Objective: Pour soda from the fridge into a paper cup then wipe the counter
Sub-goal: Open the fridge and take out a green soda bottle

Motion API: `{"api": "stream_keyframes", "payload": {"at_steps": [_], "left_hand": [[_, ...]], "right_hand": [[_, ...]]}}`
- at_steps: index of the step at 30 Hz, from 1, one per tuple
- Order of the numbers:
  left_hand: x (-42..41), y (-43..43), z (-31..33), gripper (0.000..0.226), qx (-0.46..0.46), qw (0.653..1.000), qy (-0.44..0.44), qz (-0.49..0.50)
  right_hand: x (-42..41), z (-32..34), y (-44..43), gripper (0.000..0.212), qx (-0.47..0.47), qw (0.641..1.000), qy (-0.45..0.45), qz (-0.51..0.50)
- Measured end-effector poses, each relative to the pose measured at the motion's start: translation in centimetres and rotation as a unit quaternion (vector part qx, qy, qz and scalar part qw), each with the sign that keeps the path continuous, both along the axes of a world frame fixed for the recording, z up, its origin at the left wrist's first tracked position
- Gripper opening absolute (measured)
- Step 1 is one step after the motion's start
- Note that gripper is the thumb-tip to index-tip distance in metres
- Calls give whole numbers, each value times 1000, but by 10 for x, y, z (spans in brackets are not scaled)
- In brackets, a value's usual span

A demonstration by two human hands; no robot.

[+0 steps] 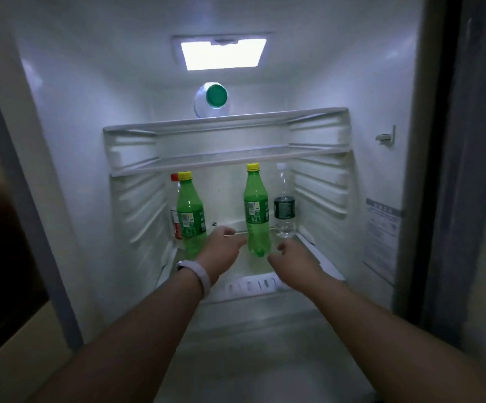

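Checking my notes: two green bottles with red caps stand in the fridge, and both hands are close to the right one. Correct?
No. The head view shows yellow caps, not red, on the left green bottle and the right green bottle. They stand in the fridge, and the left hand and right hand are close to the right one.

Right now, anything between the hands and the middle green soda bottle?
Nothing visible: the left hand and right hand flank the base of the middle green bottle. The water bottle stands right of it and the other green bottle left, both off the path.
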State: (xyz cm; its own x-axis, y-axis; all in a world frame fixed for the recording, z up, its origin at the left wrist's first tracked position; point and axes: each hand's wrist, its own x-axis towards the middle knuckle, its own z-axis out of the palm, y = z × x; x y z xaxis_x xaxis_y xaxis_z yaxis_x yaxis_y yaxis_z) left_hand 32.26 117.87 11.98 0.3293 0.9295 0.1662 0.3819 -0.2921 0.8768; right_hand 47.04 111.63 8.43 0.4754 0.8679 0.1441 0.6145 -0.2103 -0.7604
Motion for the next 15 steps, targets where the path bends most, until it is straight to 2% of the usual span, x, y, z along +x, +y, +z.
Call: {"api": "stream_keyframes", "payload": {"at_steps": [6, 11, 13, 15], "left_hand": [[42, 55, 13, 67, 2, 1000, 26, 17], [70, 87, 16, 84, -17, 1000, -11, 8], [79, 95, 15, 81, -35, 998, -50, -8], [86, 101, 12, 67, -36, 997, -65, -12]], "right_hand": [[19, 3, 54, 25, 14, 999, 39, 16], [23, 1, 77, 14, 42, 993, 105, 43], [22, -2, 87, 17, 46, 990, 125, 42], [24, -8, 99, 26, 49, 989, 129, 56]]}}
